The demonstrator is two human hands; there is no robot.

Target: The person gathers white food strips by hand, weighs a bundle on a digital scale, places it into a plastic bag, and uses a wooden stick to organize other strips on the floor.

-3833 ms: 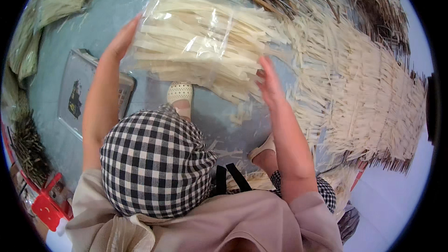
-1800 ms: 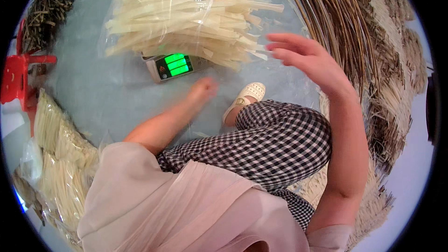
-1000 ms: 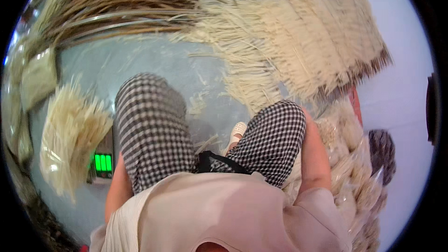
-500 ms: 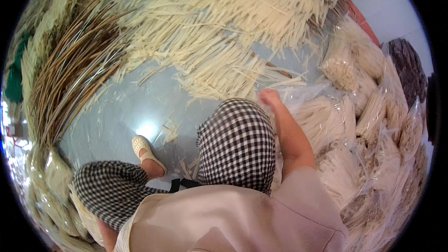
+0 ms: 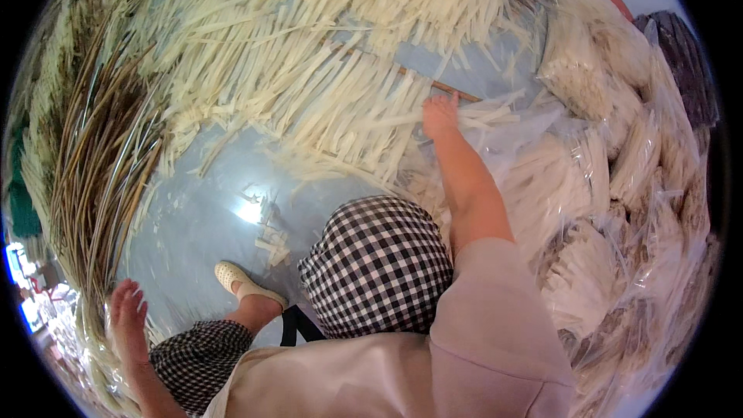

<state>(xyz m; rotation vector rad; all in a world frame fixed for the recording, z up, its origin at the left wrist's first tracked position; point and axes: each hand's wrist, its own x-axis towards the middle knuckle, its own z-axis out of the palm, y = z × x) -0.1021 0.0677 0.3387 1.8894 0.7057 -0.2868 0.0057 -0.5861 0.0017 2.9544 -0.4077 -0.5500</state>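
Note:
My right hand (image 5: 440, 115) reaches forward over a layer of pale flat strips (image 5: 333, 108), palm down. Its fingertips are at a thin brown stick (image 5: 460, 93) that lies among the strips, and one finger stretches out along it. Whether they touch the stick is hard to tell. At the lower left my left hand (image 5: 128, 317) is raised, fingers up and slightly apart, holding nothing. It is close to the lower end of a bundle of long brown and dark stems (image 5: 101, 155).
Clear plastic bags of pale strips (image 5: 580, 263) crowd the right side. A dark bundle (image 5: 681, 62) stands at the far right. Beyond my hands a thick pile of strips (image 5: 387, 0) covers the grey floor (image 5: 201, 217). My checked knee (image 5: 379, 263) and shoe (image 5: 246, 282) are below.
My right hand has moved forward from beside my knee to the stick. My left hand has come into view at the lower left. The view has shifted a little.

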